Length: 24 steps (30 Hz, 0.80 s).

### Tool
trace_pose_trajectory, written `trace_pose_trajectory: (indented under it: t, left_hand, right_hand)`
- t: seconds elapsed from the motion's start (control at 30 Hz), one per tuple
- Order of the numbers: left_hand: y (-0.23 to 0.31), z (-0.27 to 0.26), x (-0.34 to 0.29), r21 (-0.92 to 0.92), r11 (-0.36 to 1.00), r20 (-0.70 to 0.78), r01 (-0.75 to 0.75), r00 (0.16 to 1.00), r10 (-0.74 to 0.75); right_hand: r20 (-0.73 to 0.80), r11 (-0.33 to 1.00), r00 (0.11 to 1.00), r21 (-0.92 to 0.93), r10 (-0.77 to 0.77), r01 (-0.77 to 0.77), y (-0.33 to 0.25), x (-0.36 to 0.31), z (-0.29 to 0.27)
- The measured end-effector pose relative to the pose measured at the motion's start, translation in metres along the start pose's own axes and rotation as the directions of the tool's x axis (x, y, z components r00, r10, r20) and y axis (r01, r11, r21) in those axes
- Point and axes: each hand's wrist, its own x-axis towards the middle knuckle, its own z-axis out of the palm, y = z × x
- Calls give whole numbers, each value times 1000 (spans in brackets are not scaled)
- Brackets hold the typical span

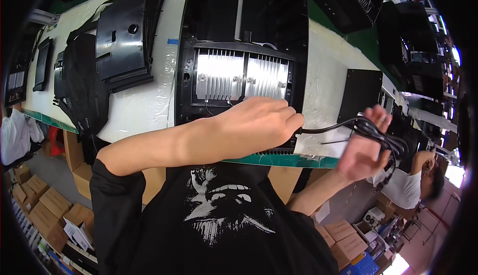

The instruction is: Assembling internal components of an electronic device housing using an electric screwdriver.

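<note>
A large black housing (234, 11) lies before me, with two silver finned heatsinks (219, 75) screwed into its recess. Reaching across from the left, my left hand (261, 125) is closed at the housing's near edge, its knuckles up. A black cable (323, 129) runs from its fingers to the right. My right hand (365, 148) is turned palm up off the table's right front, with the looped bundle of that cable across its half-curled fingers. Loose cable hangs below this hand. My left hand hides part of the recess's near side and the cable's end there.
Stacked black plastic panels (122, 46) and a black mesh piece (88, 85) lie on the white-covered table (164, 75) at left. A flat black panel (359, 93) sits at right. Cardboard boxes (55, 200) stand on the floor at left. Another person (406, 190) is beyond my right arm.
</note>
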Motion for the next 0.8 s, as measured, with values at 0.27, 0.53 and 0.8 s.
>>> trace_pose_trajectory:
  t: [0.27,0.53,0.8]
  left_hand:
    - [1,-8,7,104,994,13,-38,999,37]
    - [-2,-11,4,58,997,-25,-43,999,44]
    - [0,-4,4,96,995,55,5,998,-10]
  right_hand:
    - [58,930,985,-343,164,-135,66,-47,44]
    - [181,990,975,-88,128,-113,71,-38,61]
    - [388,994,916,-23,105,-104,68,-36,71]
